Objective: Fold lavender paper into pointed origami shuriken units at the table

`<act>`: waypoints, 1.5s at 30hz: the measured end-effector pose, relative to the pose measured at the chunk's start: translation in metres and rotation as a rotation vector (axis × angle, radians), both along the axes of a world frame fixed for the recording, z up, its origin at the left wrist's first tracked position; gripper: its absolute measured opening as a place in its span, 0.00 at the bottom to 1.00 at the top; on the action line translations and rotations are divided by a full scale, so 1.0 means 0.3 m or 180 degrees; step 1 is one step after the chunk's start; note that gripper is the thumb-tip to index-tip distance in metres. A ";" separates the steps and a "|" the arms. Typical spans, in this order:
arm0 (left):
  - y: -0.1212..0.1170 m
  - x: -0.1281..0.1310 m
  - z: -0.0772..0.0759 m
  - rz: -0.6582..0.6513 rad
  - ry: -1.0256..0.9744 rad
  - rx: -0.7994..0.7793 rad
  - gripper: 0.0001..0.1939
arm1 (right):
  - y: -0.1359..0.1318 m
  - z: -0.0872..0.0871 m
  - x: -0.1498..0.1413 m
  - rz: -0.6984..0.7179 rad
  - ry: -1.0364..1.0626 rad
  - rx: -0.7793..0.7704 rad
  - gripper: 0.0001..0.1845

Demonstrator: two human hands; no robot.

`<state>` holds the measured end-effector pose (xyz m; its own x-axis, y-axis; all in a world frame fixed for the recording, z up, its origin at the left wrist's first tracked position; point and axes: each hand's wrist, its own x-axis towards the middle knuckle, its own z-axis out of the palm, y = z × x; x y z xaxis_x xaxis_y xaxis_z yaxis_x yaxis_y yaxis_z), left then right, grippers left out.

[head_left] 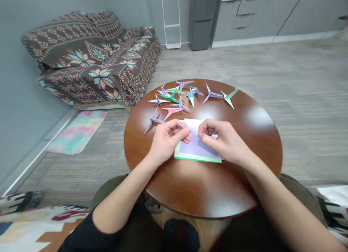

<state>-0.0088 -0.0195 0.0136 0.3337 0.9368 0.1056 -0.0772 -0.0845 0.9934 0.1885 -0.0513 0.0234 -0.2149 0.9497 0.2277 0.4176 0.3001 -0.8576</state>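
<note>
I'm watching the round table [195, 194] first: its top looks slick, so a knock could send the purple figure [184, 84] by the far edge over the side. The stack of square sheets [201, 158] sits past the middle toward the near edge, and one heavy palm might skate it askew. Now the hands, right above it! My left hand [168, 137] pinches the folded purple piece [192, 132] between thumb and fingers; my right hand [221, 139] has thumb and index pressed together on its other side, though I cannot tell how much paper they grip. Uneven pulling there could tear it or set a crooked crease. A backward sweep of that left wrist might flatten the nearest purple figure [153, 120], just beside the knuckles, toward the table's left edge.

Materials, then: a patterned textile cover drapes the sofa [100, 60]; glossy red-brown wood on the table, window-bright in patches. The stack is flat, crisp, green-rimmed, with purple on top. Toward the far edge, the pink figure [174, 110] and the pale green figure [230, 97] show sharp, spiky points. Smallest, that held piece: thin, matte, narrow-tipped.
</note>
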 end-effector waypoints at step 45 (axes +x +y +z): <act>0.025 -0.014 0.003 -0.0615 0.0185 -0.0221 0.16 | 0.014 0.002 0.007 0.0164 -0.0070 0.0070 0.06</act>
